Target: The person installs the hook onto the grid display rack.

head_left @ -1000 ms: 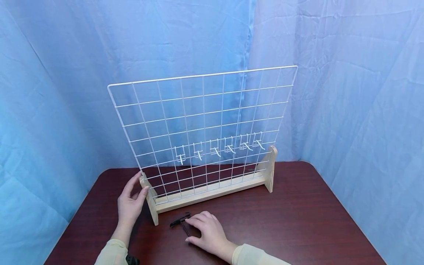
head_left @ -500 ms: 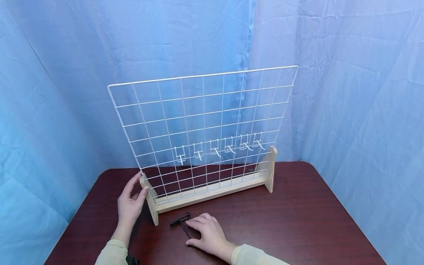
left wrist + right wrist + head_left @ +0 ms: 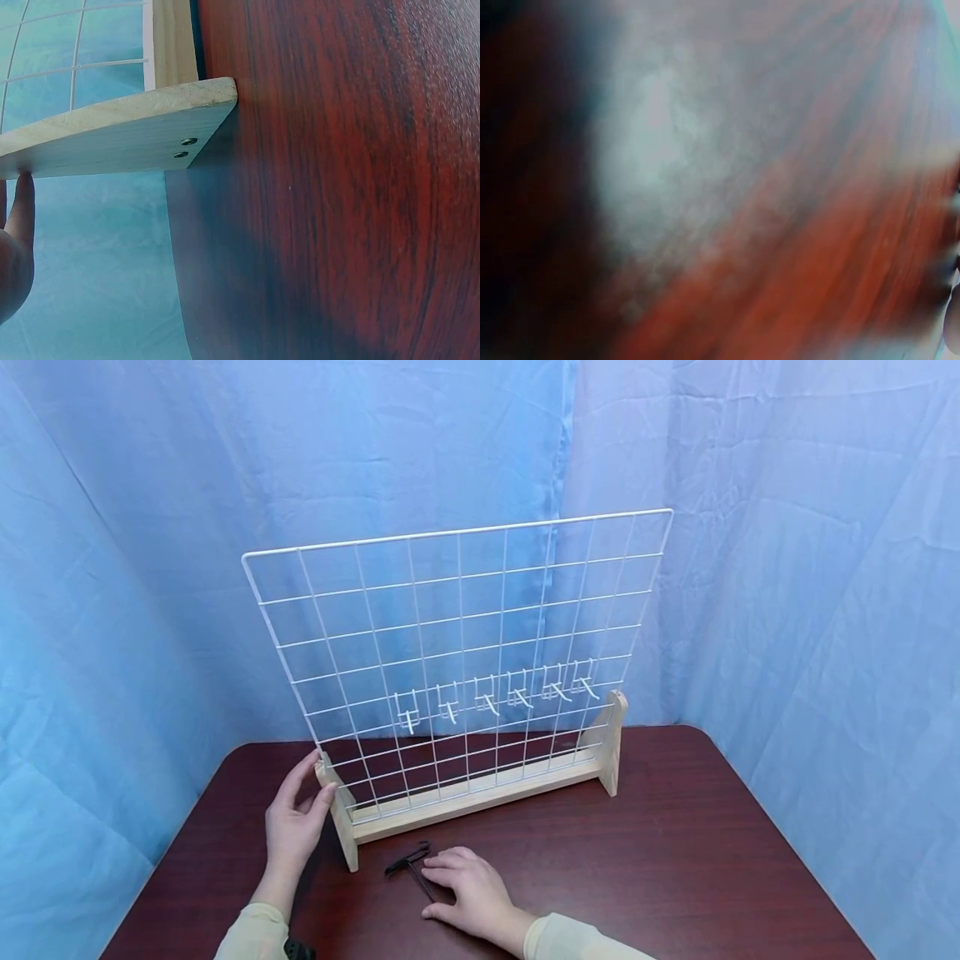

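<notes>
A white wire grid panel (image 3: 461, 583) stands upright in a pale wooden stand (image 3: 480, 797) on the table. My left hand (image 3: 291, 822) holds the stand's left upright (image 3: 341, 822), thumb at the front edge and fingers at the back. In the left wrist view a finger (image 3: 21, 210) touches the face of that upright. Right of the stand's left foot lies a black wire hook (image 3: 408, 860) with a long prong. Beside it my right hand (image 3: 472, 893) rests low over the table, fingers loosely bent, thumb and fingertips close to the prong. The right wrist view is mostly blurred.
Several white hooks (image 3: 487, 700) hang in a row on the grid's lower part. The dark red table (image 3: 675, 860) has rounded back corners. Blue curtains (image 3: 825, 610) enclose the back and both sides.
My right hand has slid very slightly right and down, away from the black hook. The left hand and the stand are almost still.
</notes>
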### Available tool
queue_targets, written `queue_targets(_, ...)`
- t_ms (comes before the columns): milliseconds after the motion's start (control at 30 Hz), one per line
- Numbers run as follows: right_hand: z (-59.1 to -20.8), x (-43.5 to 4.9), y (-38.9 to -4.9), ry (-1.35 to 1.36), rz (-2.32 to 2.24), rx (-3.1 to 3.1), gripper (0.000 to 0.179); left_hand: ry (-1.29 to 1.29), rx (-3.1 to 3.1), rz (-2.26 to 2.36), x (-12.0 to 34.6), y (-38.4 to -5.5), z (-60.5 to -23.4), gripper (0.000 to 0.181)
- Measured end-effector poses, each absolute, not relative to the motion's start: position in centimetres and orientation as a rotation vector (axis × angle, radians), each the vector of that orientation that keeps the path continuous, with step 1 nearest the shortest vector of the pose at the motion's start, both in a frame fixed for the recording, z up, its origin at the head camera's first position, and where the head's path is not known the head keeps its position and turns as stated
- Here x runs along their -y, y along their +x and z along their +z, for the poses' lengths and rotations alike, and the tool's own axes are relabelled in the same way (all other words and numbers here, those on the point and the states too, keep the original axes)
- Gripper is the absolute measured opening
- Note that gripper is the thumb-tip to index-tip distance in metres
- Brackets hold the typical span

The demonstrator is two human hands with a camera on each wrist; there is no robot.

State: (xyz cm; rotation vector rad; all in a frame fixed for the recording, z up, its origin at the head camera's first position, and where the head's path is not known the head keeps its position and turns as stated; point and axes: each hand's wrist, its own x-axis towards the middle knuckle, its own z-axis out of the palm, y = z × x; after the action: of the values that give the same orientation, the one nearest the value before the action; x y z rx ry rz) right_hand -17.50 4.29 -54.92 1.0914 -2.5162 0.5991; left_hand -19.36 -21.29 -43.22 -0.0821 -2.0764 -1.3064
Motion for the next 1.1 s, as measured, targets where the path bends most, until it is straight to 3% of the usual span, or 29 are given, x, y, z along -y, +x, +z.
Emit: queue_targets(1100,-54.73,-4.48,-17.86,1.039,0.764,2.474,0.016,-0.067,2.098,-1.335,21.18,-19.22,-42.96,0.055)
